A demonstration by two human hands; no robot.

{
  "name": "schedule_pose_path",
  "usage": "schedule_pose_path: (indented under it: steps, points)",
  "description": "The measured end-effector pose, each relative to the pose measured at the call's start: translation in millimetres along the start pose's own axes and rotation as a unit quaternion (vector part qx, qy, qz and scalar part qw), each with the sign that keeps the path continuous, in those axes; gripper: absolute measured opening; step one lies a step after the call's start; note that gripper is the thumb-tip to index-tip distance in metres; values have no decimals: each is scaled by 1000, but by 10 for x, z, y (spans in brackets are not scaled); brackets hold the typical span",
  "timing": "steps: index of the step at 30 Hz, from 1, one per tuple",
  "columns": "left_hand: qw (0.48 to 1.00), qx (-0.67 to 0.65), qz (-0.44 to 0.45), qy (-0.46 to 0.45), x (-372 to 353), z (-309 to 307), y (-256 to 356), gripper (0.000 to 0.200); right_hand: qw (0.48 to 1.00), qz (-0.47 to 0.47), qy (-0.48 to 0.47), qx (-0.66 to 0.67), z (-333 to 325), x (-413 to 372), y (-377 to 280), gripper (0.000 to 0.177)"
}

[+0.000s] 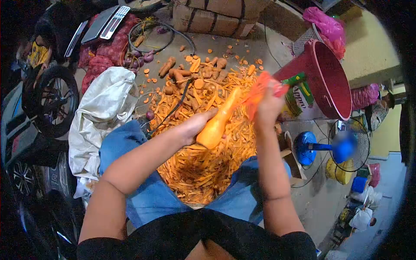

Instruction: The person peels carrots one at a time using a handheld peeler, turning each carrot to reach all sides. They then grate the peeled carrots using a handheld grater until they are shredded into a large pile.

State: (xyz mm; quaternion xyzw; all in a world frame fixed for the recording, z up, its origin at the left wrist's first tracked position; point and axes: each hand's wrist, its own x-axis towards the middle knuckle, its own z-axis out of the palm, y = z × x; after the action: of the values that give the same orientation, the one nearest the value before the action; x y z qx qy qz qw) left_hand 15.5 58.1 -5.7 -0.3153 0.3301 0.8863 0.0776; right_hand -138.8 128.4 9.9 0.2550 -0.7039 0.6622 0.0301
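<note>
My left hand is wrapped round the thick lower end of a large, smooth, peeled carrot, which slants up to the right. Closed on a bright red thing, my right hand is beside the carrot's thin end. Motion smears the red thing, so its kind does not show. Below both hands, between my knees, lies a heap of orange peelings. Unpeeled brownish carrots and cut round slices lie at the heap's far side.
A tilted dark red tub and a green packet are at the right. Further right stands a blue fan. A white sack, red net bags and a motorbike wheel are on the left. Cardboard boxes stand behind.
</note>
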Motion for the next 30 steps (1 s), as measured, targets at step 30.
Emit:
schedule_pose_path:
  steps: [30]
  points:
    - [995, 51, 67, -51, 40, -4, -24, 37, 987, 50, 154, -20, -246, 389, 185, 15]
